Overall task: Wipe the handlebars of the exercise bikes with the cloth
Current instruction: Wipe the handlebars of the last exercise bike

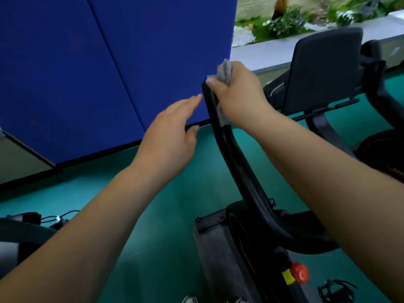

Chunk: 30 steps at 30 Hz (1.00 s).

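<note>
Handlebar [235, 162] of the nearest exercise bike rises as a long, black, smooth-looking curved bar from the bike's frame at the lower right up to a rounded tip near the middle of the view, in front of a tall blue padded panel [109, 68] that stands on a green floor [170, 215]. Behind it, to the right, sits the bike's dark flat console [323, 71] on a grey stem, and beyond that a pale ledge with green plants [290, 20]. Low on the frame is a red knob [300, 272] beside a yellow label. The right hand [238, 95] is clenched round the top end of the handlebar, its fingers and thumb curled over a crumpled grey cloth [224, 71] that it presses against the bar; fuzzy cloth edges stick out above the knuckles and below the palm. The left hand [172, 136] is released and holds nothing, fingers nearly straight and together, thumb apart, its fingertips just beside the bar's left edge; whether they touch it I cannot tell.
</note>
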Available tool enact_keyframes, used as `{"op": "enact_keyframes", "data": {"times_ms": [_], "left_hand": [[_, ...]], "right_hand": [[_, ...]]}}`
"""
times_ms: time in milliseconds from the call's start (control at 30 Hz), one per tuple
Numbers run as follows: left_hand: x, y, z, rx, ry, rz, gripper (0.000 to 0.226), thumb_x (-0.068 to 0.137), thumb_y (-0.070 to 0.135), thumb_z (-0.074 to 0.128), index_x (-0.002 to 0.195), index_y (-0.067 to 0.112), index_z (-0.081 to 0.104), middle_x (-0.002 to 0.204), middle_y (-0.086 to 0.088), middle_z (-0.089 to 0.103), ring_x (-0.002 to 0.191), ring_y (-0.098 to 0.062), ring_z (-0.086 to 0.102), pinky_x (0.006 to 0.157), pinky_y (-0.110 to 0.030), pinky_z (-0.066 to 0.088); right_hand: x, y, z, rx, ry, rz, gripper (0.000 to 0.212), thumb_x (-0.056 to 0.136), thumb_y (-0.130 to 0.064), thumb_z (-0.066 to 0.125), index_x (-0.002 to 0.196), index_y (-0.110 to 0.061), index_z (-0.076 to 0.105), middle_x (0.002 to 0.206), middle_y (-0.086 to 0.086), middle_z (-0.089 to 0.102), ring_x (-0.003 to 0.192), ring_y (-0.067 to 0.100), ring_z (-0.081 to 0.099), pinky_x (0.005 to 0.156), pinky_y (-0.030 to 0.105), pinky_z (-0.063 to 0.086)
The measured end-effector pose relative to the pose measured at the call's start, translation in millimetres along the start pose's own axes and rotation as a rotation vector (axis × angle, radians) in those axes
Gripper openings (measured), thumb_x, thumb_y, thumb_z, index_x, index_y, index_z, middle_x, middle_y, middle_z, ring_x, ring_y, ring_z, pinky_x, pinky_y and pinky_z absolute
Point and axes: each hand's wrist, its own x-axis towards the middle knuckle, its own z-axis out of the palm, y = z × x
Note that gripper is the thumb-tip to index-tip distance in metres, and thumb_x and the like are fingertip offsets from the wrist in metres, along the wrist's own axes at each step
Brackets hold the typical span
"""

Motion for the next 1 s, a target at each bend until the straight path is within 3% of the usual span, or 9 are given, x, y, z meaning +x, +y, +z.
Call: {"op": "enact_keyframes", "data": {"times_ms": [100,200,333,467,600,700,833,900,1000], "left_hand": [[2,-1,2,-0.075,-0.054,-0.008,0.063,0.095,0.017,0.050,0.148,0.036,0.020,0.148,0.011,0.035,0.132,-0.008,0.037,0.105,-0.028,0.036],[3,0,5,-0.133,-0.107,-0.022,0.067,0.095,0.015,0.049,0.148,0.041,0.015,0.147,0.009,0.036,0.131,-0.009,0.039,0.105,-0.032,0.038],[4,2,2,-0.147,-0.130,-0.045,0.067,0.096,0.010,0.046,0.147,0.043,0.017,0.144,0.007,0.042,0.121,-0.019,0.048,0.095,-0.023,0.038],[7,2,-4,-0.120,-0.141,-0.056,0.067,0.095,0.007,0.046,0.146,0.042,0.021,0.144,0.008,0.043,0.120,-0.033,0.044,0.095,-0.033,0.043],[8,3,-3,-0.104,-0.138,-0.049,0.067,0.095,0.007,0.046,0.146,0.043,0.021,0.142,0.009,0.045,0.115,-0.038,0.045,0.088,-0.031,0.043],[6,1,-3,-0.147,-0.152,-0.057,0.069,0.095,0.008,0.045,0.145,0.047,0.019,0.141,0.007,0.046,0.110,-0.040,0.047,0.082,-0.032,0.044],[5,0,-6,-0.173,-0.184,-0.035,0.067,0.096,0.013,0.047,0.144,0.050,0.018,0.144,0.009,0.043,0.099,-0.024,0.059,0.078,-0.028,0.043],[2,2,-12,-0.178,-0.133,-0.020,0.060,0.096,0.019,0.049,0.142,0.048,0.025,0.139,0.014,0.046,0.105,-0.008,0.057,0.085,-0.023,0.046],[-7,8,-23,-0.333,-0.009,-0.004,0.047,0.094,0.024,0.054,0.135,0.044,0.043,0.127,0.021,0.053,0.102,0.007,0.055,0.076,-0.006,0.045]], "right_hand": [[-27,13,-3,-0.013,-0.067,0.025,0.031,0.091,-0.025,0.059,0.117,-0.011,0.052,0.106,0.006,0.056,0.091,0.021,0.055,0.070,0.027,0.040],[-64,30,2,-0.003,-0.091,0.025,0.026,0.090,-0.020,0.060,0.114,-0.015,0.054,0.100,0.002,0.057,0.084,0.021,0.058,0.074,0.036,0.051],[-38,19,-1,0.009,-0.072,0.060,0.013,0.092,-0.024,0.058,0.102,-0.017,0.053,0.092,0.001,0.056,0.082,0.017,0.053,0.058,0.024,0.035],[7,-8,-3,0.015,-0.038,-0.042,0.029,0.093,-0.024,0.057,0.117,-0.009,0.054,0.111,0.008,0.059,0.092,0.016,0.054,0.069,0.020,0.036],[-11,-1,-3,0.001,-0.079,-0.053,0.037,0.091,-0.021,0.059,0.127,-0.020,0.053,0.117,0.005,0.058,0.102,0.017,0.058,0.093,0.031,0.045],[-59,20,-5,0.036,-0.112,-0.011,0.033,0.090,-0.013,0.059,0.121,-0.022,0.055,0.104,0.002,0.060,0.087,0.016,0.058,0.082,0.029,0.048],[-86,37,-26,-0.097,-0.244,0.078,0.041,0.090,-0.023,0.061,0.130,-0.024,0.052,0.122,0.000,0.055,0.105,0.017,0.053,0.078,0.014,0.036],[-89,36,-33,-0.145,-0.208,0.017,0.045,0.088,-0.027,0.064,0.131,-0.025,0.051,0.124,-0.003,0.051,0.111,0.014,0.050,0.082,0.014,0.031],[-91,22,-36,-0.091,-0.119,-0.118,0.049,0.082,-0.027,0.070,0.127,-0.027,0.049,0.117,-0.009,0.049,0.102,0.005,0.048,0.079,0.008,0.032]]}}
